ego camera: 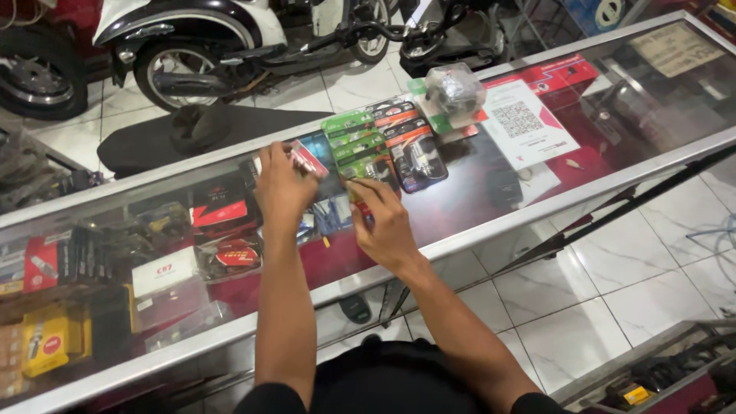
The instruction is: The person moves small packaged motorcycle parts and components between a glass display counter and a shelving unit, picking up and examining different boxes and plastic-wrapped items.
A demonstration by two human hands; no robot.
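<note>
A person is standing at a glass-topped display desk [537,211] in a motorcycle parts shop, seen from a camera on their head looking down.

At the far left, under the glass, yellow boxes [46,341] and a white box [163,271] are sitting on the desk's inner shelf. Beyond the desk, a motorcycle's rear wheel [180,73] is standing on the tiled floor, and a black seat [192,130] is lying beside it.

Near the middle, the left hand [281,188] is reaching forward over the glass, its fingers pinching a small red and white packet [307,159] and holding it just above the desk.

Just to the right, the right hand [383,222] is closing on another small packet [359,198], mostly hidden by the fingers, which is resting low against the glass.

Directly beyond both hands, a row of green blister packs [353,142] and orange and black blister packs [410,149] is lying flat on the desk, the nearest one touching the right hand's fingertips.

Further right, a clear plastic bag holding a part [454,88] is sitting on the packs' far end, and a white printed card with a square code [525,123] is lying flat beside it.
</note>
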